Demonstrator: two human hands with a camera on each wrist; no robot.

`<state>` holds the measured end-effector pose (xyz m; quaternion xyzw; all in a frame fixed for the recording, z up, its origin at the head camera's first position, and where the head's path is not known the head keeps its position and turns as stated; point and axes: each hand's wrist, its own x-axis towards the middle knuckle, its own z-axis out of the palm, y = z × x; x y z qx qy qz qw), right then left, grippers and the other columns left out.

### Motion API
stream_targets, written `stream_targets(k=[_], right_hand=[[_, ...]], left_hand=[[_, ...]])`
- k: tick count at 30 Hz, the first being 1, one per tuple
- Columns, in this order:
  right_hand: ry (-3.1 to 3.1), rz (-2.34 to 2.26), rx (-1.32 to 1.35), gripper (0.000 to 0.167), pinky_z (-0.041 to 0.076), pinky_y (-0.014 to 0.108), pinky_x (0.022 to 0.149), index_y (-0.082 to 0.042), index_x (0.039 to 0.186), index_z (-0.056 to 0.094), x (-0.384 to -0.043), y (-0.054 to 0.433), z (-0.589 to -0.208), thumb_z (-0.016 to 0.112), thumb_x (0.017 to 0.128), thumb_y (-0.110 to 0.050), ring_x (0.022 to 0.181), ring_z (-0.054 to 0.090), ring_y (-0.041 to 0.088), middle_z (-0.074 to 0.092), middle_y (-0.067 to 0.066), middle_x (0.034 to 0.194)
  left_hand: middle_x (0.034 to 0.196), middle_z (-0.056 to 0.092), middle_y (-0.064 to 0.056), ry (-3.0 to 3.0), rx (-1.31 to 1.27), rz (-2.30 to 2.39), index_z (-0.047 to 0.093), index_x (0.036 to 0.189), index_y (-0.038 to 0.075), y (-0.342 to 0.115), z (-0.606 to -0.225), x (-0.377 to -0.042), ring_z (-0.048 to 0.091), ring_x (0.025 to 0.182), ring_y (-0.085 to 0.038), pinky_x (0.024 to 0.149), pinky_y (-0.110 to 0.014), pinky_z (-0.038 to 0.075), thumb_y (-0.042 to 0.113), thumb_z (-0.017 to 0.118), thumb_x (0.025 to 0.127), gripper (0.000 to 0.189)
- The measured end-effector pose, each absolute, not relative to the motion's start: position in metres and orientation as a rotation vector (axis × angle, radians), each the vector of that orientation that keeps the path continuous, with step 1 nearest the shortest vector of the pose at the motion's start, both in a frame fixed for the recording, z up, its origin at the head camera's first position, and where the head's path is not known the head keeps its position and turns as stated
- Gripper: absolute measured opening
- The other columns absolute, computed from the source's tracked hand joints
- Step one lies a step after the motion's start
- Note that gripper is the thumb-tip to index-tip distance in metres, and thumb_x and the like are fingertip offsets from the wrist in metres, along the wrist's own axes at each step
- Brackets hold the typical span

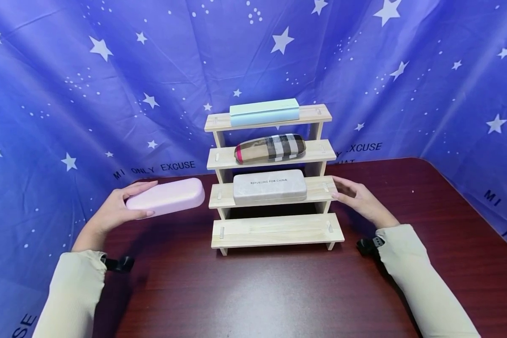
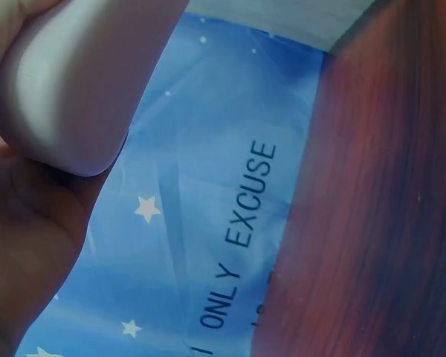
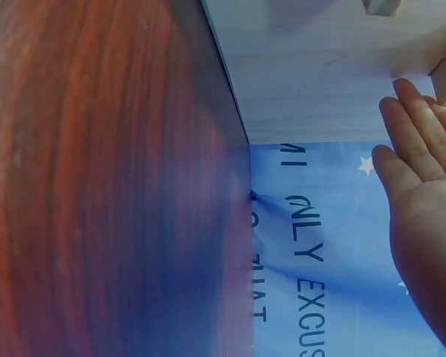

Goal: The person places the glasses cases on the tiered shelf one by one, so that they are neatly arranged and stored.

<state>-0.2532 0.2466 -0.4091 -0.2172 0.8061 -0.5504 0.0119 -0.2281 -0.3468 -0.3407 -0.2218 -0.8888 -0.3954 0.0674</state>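
My left hand [image 1: 120, 206] grips a pale pink glasses case [image 1: 169, 197], thumb on the near side and fingers on the far side. It is held in the air left of a wooden tiered stand [image 1: 276, 231]. In the left wrist view the rounded end of the case [image 2: 67, 89] lies against the palm. My right hand [image 1: 363, 199] is at the right end of the stand's third board from the top, fingers extended and fingertips at the board's end. The right wrist view shows the right hand's fingers [image 3: 412, 137] nearly straight beside the stand's side panel [image 3: 320, 82].
The stand bears a light blue-green case [image 1: 264, 112] on top, a plaid case [image 1: 271, 148] below it and a grey lettered case [image 1: 270, 187] on the third board. The lowest board is bare wood. Behind the dark red table [image 1: 262, 291] hangs a blue starry curtain [image 1: 173, 61].
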Motion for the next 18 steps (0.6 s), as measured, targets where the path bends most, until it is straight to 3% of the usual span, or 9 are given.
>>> stream_targets(k=[8, 14, 18], right_hand=[[2.504, -1.718, -0.663, 0.055, 0.039, 0.01, 0.089, 0.004, 0.143, 0.034, -0.252, 0.247, -0.41, 0.056, 0.094, -0.012, 0.11, 0.048, -0.005, 0.043, 0.027, 0.137], [2.505, -1.718, -0.659, 0.056, 0.039, 0.01, 0.088, 0.003, 0.143, 0.034, -0.252, 0.247, -0.41, 0.056, 0.094, -0.012, 0.11, 0.047, -0.005, 0.042, 0.027, 0.138], [2.507, -1.709, -0.667, 0.055, 0.039, 0.01, 0.088, 0.003, 0.143, 0.034, -0.253, 0.248, -0.411, 0.056, 0.095, -0.012, 0.11, 0.048, -0.004, 0.043, 0.026, 0.138]], left_hand=[[0.122, 0.054, 0.019, -2.659, -0.708, -1.176, 0.058, 0.13, 0.01, -0.336, -0.331, -0.22, 0.051, 0.101, -0.005, 0.08, -0.013, 0.038, 0.003, 0.081, 0.065, 0.07], [0.124, 0.055, 0.015, -2.654, -0.776, -1.176, 0.058, 0.13, 0.011, -0.326, -0.325, -0.216, 0.051, 0.102, -0.007, 0.081, -0.014, 0.038, 0.002, 0.082, 0.064, 0.072], [0.126, 0.056, 0.007, -2.638, -0.815, -1.187, 0.058, 0.13, 0.011, -0.319, -0.322, -0.213, 0.05, 0.104, -0.008, 0.081, -0.014, 0.039, 0.001, 0.082, 0.062, 0.073]])
